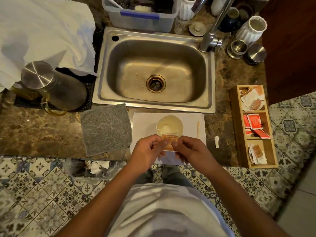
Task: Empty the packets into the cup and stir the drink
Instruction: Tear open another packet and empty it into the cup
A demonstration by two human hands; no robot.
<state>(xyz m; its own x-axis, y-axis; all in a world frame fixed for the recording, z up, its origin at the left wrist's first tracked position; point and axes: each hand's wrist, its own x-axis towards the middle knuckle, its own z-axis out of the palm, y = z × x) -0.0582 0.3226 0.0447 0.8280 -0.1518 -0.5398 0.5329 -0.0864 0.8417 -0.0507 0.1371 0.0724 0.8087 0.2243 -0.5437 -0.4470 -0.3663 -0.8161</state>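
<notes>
Pinching an orange packet [170,142] at lower centre, the left hand [148,151] and right hand [189,152] hold it just before the cup [169,126], apparently unopened; tearing cleanly over the rim should avoid spills.

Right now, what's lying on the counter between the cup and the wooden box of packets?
In the head view, a wooden stir stick lies on the white napkin right of the cup, then a small torn white scrap on bare marble before the wooden box.
</notes>
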